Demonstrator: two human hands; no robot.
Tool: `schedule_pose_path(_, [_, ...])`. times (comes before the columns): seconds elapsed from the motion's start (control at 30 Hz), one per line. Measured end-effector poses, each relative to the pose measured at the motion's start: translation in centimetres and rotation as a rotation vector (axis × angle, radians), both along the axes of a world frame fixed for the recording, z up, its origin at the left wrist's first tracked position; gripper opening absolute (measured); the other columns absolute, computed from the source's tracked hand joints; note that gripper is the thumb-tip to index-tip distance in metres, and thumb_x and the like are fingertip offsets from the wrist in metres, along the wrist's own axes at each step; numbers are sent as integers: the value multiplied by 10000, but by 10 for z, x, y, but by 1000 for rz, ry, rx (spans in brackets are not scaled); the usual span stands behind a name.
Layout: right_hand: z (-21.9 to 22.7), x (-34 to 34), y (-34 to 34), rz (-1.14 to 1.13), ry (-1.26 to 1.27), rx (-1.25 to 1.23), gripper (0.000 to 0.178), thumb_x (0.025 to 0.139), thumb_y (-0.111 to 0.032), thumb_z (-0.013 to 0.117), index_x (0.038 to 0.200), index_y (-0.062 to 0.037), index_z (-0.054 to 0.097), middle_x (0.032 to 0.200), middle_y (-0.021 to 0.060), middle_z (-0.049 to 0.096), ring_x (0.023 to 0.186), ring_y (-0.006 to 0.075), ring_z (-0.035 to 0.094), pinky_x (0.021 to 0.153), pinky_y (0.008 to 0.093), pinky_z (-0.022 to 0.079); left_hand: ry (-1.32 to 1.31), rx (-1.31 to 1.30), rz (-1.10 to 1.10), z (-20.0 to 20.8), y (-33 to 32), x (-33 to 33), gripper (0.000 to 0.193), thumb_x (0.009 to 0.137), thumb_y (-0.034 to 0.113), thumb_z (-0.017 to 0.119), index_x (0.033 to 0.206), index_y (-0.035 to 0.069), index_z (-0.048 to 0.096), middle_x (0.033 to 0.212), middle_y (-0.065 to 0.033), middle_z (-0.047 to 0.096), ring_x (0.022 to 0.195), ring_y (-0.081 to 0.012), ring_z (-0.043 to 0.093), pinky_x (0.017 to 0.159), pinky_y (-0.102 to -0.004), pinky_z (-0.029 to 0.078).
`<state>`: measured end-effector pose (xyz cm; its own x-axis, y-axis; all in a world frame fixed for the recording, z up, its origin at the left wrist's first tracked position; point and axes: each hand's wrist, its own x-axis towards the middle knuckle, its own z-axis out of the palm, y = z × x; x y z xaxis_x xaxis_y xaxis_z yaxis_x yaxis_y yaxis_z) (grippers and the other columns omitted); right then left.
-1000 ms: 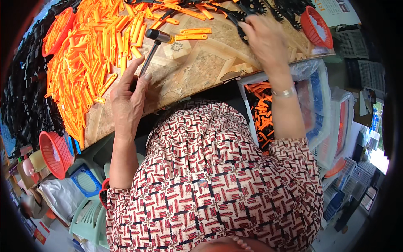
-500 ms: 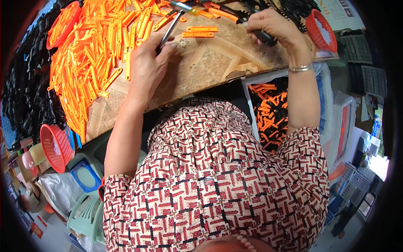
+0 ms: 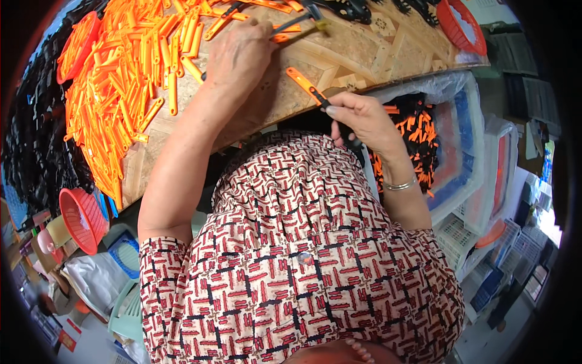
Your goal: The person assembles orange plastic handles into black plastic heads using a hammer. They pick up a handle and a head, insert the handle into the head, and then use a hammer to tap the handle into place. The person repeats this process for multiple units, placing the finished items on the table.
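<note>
My left hand point(image 3: 239, 57) is closed around a hammer point(image 3: 291, 25) over the table, its head pointing away to the right. A dark handle end shows just below that hand. My right hand point(image 3: 364, 118) has drawn in past the table's near edge and pinches a flat orange-and-black strip piece point(image 3: 308, 86). The orange end points up and left; the black end runs into the fingers, which partly hide it. Beside my left hand spreads a large heap of flat orange strips point(image 3: 121, 97). Several loose orange strips lie near the hammer.
Black parts point(image 3: 345, 9) lie along the table's far side. To the right below the table, a lined bin point(image 3: 445, 151) contains orange-and-black pieces. Red baskets stand at the right corner point(image 3: 462, 27), upper left point(image 3: 79, 45) and lower left point(image 3: 83, 221). Dark strips point(image 3: 33, 133) pile at far left.
My right hand has come down and toward me from the far side of the table, carrying the strip piece. My left hand has moved farther over the table with the hammer.
</note>
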<state>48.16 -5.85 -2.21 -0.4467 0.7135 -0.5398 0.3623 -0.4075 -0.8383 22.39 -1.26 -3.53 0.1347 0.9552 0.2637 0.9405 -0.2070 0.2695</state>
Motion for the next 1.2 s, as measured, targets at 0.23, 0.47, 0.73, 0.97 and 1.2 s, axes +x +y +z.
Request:
schedule_pose_path(0.23, [-9, -12, -7, 79, 15, 5, 255, 1043, -288, 569, 1078, -58, 674, 692, -4, 690, 563, 52, 629, 469, 168, 374, 29, -127, 7, -2, -8, -18, 203, 912, 188, 645, 1009, 11, 630, 955, -214, 666, 929, -423, 655, 809, -496, 515])
schedule_pose_path(0.47, [-19, -27, -22, 54, 62, 57, 259, 1007, -217, 613, 849, -22, 678, 645, 13, 696, 477, 35, 507, 434, 235, 372, 121, -192, 27, 12, -19, -31, 252, 903, 164, 649, 1087, -8, 665, 920, -242, 682, 892, -416, 668, 804, -481, 521])
schedule_pose_path(0.73, [-21, -30, -17, 132, -21, 60, 305, 1047, -284, 550, 1090, -24, 703, 688, 10, 699, 549, 66, 637, 459, 164, 424, -1168, -643, 66, 33, -60, -5, 189, 969, 174, 670, 1072, 17, 687, 730, 26, 628, 565, -26, 540, 502, -186, 390])
schedule_pose_path(0.97, [-22, -31, -19, 79, 47, -7, 313, 1046, -282, 556, 1078, -8, 703, 675, 18, 696, 543, 66, 638, 456, 165, 438, -1229, -588, 138, -3, -68, 13, 131, 961, 152, 676, 1000, 29, 653, 747, 18, 634, 536, -33, 514, 489, -190, 376])
schedule_pose_path(1.2, [-22, -34, -21, 51, 48, 44, 328, 1029, -287, 576, 992, 6, 719, 651, 33, 703, 513, 61, 612, 445, 189, 436, -1069, -536, 220, 8, -74, 20, 172, 970, 188, 671, 995, 20, 646, 707, 18, 618, 538, -39, 533, 473, -206, 376])
